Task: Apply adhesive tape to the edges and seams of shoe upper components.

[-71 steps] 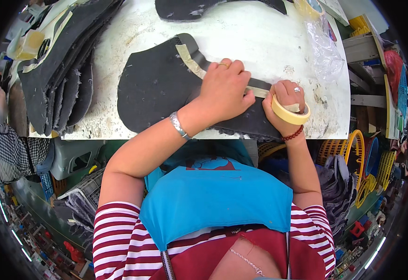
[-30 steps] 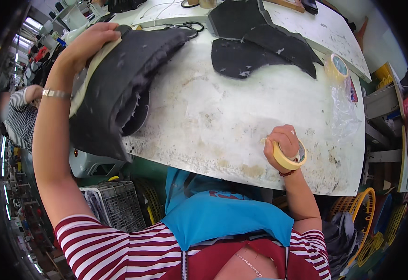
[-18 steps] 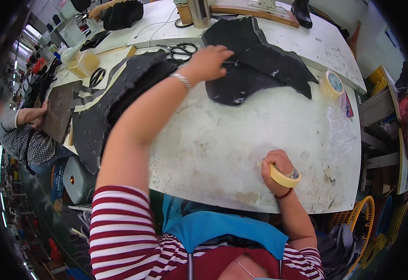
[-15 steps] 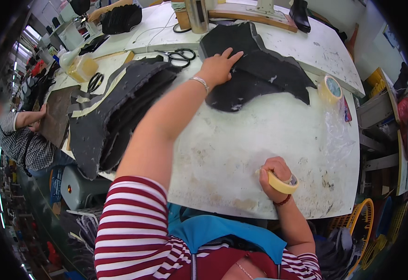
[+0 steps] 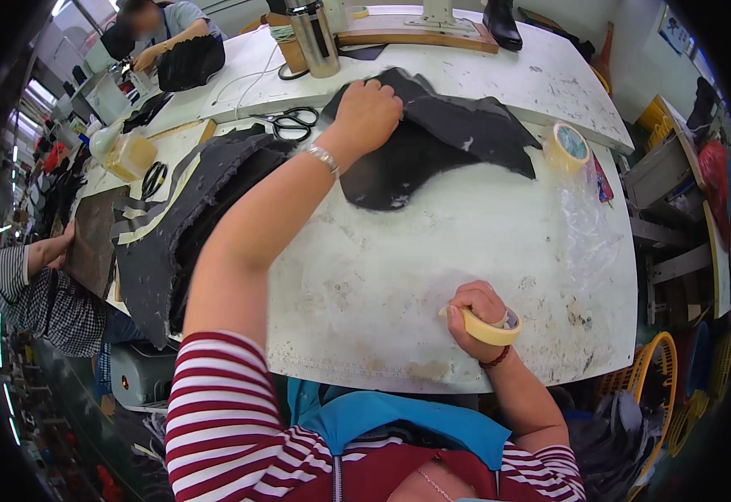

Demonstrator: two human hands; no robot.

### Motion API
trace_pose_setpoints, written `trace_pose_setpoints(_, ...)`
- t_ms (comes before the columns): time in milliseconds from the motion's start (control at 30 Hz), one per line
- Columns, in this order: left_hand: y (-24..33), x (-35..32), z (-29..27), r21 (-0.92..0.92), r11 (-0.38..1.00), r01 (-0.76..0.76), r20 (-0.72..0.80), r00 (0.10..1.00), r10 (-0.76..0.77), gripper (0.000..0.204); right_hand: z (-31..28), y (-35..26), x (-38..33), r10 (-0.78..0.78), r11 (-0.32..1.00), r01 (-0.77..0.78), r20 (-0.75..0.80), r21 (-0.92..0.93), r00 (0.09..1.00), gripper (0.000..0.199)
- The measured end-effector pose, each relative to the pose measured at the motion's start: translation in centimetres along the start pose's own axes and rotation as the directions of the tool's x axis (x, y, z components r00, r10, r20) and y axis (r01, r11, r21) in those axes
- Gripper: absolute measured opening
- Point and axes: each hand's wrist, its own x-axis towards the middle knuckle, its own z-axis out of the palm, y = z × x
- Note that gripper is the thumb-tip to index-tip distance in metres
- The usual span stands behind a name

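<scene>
Nearest the edge of the white, stained tabletop (image 5: 499, 243), the right hand (image 5: 476, 316) is curled tight around a roll of masking tape (image 5: 491, 328), resting it on the surface near the front right. No strip is pulled off the roll that I can see.

Further in on the left lies a thick stack of dark cut pieces (image 5: 183, 219), some with pale tape strips showing along their edges; these look like the ones already dealt with.

Beyond the middle, the left hand (image 5: 369, 110) reaches far across, arm stretched out, fingers bent and pressing down on the top corner of a loose heap of dark foam pieces (image 5: 432, 146). It seems to be gripping or dragging one, though I cannot tell whether a piece is pinched or merely pushed. So by my reckoning a fresh piece is only being fetched, and taping it is yet to begin.

Black scissors (image 5: 292, 122) lie just left of that hand, a second tape roll (image 5: 568, 144) right of the heap, a metal flask (image 5: 313, 38) behind.
</scene>
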Motion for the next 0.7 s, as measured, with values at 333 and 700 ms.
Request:
trace_pose_setpoints(333, 17.2, -18.9, -14.0, -0.622, 0.774, -0.115, 0.364, 0.833, 0.416, 0.009, -1.8, -0.6, -1.6, -0.097, 0.978, 0.155, -0.351, 0.140, 0.931, 0.010)
trace_pose_setpoints(700, 20.0, -22.2, -13.2, -0.677, -0.543, 0.497, 0.580, 0.814, 0.023, 0.024, 0.0, -5.0, -1.2, -0.066, 0.942, 0.001, 0.181, 0.337, 0.981, 0.046)
